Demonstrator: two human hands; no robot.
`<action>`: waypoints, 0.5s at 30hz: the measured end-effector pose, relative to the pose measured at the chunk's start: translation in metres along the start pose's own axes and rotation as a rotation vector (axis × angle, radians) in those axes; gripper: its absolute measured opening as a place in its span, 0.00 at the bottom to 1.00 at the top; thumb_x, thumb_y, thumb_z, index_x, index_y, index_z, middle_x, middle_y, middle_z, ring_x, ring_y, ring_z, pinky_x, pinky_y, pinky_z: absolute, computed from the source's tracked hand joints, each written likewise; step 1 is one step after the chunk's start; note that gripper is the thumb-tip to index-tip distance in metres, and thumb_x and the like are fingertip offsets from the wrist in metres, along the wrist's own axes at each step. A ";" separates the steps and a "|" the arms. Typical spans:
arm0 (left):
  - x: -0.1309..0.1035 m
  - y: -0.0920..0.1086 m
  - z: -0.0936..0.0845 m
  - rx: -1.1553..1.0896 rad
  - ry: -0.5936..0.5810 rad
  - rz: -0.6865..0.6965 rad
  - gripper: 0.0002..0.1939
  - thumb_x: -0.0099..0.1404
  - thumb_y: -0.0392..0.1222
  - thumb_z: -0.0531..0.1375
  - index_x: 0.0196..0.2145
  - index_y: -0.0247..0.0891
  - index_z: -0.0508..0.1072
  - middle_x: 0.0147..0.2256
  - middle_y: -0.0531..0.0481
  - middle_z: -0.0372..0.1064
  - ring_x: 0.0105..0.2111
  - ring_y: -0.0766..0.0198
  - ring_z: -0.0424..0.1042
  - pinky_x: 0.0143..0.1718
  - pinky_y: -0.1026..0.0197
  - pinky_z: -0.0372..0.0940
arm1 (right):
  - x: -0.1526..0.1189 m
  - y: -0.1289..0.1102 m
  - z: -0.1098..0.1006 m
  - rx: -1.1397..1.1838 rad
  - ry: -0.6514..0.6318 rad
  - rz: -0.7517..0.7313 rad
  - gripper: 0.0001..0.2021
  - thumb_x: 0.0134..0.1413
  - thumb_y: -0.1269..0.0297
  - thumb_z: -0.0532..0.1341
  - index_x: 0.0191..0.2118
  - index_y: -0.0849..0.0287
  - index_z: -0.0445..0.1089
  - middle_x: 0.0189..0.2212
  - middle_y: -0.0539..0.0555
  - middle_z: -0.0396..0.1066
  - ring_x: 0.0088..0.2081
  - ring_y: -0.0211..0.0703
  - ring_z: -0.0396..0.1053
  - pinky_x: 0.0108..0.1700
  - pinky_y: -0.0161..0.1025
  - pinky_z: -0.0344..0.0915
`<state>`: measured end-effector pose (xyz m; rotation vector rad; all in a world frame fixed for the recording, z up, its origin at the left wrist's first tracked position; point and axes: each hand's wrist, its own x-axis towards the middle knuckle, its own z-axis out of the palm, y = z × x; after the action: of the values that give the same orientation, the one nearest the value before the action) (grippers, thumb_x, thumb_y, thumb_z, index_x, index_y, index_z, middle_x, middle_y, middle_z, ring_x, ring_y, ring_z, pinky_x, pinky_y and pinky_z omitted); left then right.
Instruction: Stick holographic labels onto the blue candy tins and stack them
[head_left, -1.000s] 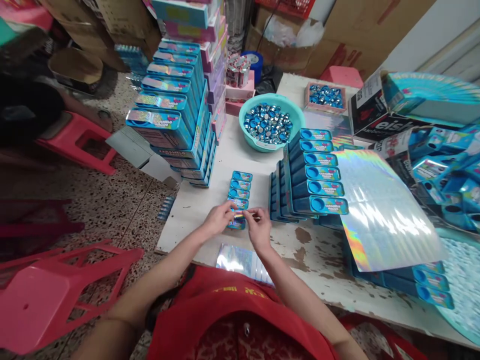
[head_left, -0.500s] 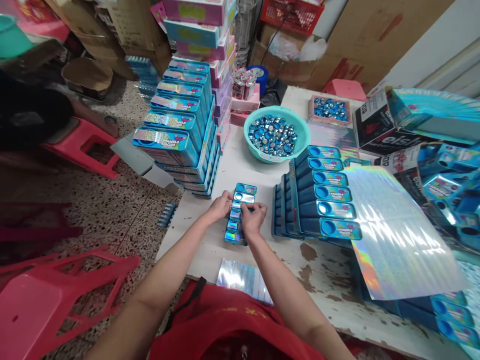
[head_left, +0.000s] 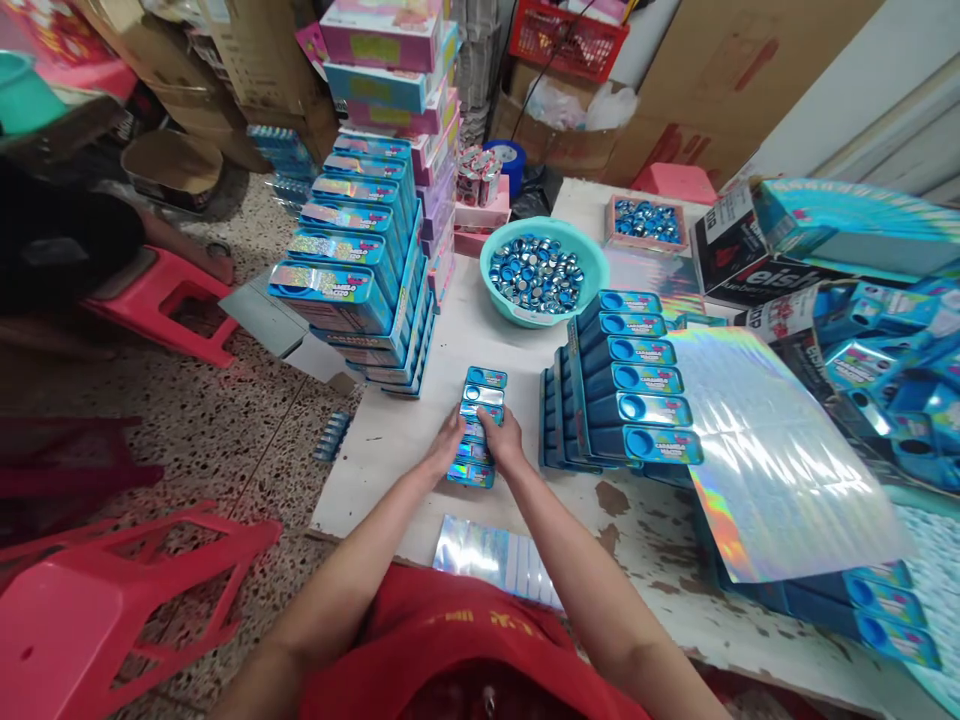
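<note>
A row of several narrow blue boxes [head_left: 471,474] with shiny holographic tops and "Caramelo" labels stands on the white table between my hands. My left hand [head_left: 448,442] is closed against the row's left side, its thumb near the top edge. On the right side, my right hand [head_left: 503,438] grips the same row, with the thumb laid over the top of a middle box. Some fingers of both hands are hidden by the boxes. Nearer my body lies a holographic sticker sheet [head_left: 480,553], partly cut into strips.
Behind the row is a turquoise basin [head_left: 544,318] of small blue and silver round pieces. Tall stacks of blue boxes stand left [head_left: 375,300] and right [head_left: 600,405]. A large holographic sheet [head_left: 787,470] covers boxes at right. Red stools [head_left: 67,620] stand left; a person sits there.
My right hand has gone from pinching at a box's top to gripping the row's right side, thumb on top. My left hand has moved down slightly and now holds the left side.
</note>
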<state>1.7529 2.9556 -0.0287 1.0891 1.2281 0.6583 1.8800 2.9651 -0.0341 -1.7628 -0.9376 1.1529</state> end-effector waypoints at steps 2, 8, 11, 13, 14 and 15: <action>-0.006 0.002 0.005 -0.124 -0.106 -0.059 0.38 0.62 0.68 0.38 0.60 0.41 0.54 0.54 0.41 0.64 0.48 0.57 0.69 0.46 0.55 0.66 | 0.001 0.000 -0.002 0.067 -0.073 -0.016 0.19 0.45 0.52 0.59 0.41 0.59 0.69 0.36 0.54 0.74 0.37 0.47 0.71 0.39 0.42 0.66; -0.042 -0.025 -0.002 -0.073 0.088 -0.085 0.31 0.66 0.61 0.35 0.57 0.42 0.58 0.52 0.43 0.65 0.49 0.58 0.67 0.46 0.55 0.64 | -0.019 0.025 -0.042 0.088 -0.107 -0.009 0.26 0.49 0.50 0.58 0.51 0.59 0.65 0.46 0.58 0.71 0.43 0.45 0.70 0.40 0.41 0.67; -0.075 -0.051 -0.012 0.392 0.318 -0.124 0.24 0.67 0.53 0.41 0.45 0.37 0.69 0.44 0.41 0.70 0.46 0.55 0.67 0.47 0.53 0.62 | -0.061 0.058 -0.077 -0.118 -0.012 -0.097 0.21 0.56 0.51 0.51 0.49 0.60 0.67 0.46 0.60 0.70 0.45 0.46 0.68 0.44 0.44 0.65; -0.095 -0.063 -0.009 0.687 0.105 -0.032 0.18 0.66 0.48 0.46 0.36 0.37 0.72 0.38 0.42 0.71 0.42 0.56 0.67 0.47 0.54 0.61 | -0.093 0.079 -0.095 -0.369 -0.078 -0.168 0.16 0.56 0.56 0.52 0.42 0.60 0.70 0.41 0.60 0.71 0.43 0.48 0.67 0.46 0.46 0.62; -0.102 -0.065 -0.003 0.788 -0.059 0.047 0.15 0.65 0.46 0.49 0.36 0.38 0.72 0.38 0.43 0.71 0.42 0.56 0.67 0.48 0.54 0.60 | -0.108 0.087 -0.100 -0.511 -0.134 -0.186 0.14 0.55 0.57 0.55 0.40 0.60 0.71 0.39 0.59 0.72 0.43 0.49 0.66 0.46 0.47 0.61; -0.107 -0.065 0.006 0.864 -0.208 0.126 0.13 0.64 0.45 0.51 0.38 0.38 0.72 0.41 0.44 0.71 0.44 0.55 0.66 0.48 0.53 0.59 | -0.120 0.093 -0.103 -0.645 -0.190 -0.194 0.12 0.53 0.58 0.58 0.39 0.59 0.72 0.38 0.59 0.72 0.43 0.51 0.66 0.45 0.48 0.60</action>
<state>1.7214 2.8356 -0.0448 1.9037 1.2886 0.0641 1.9537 2.7987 -0.0520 -2.0088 -1.6985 0.9614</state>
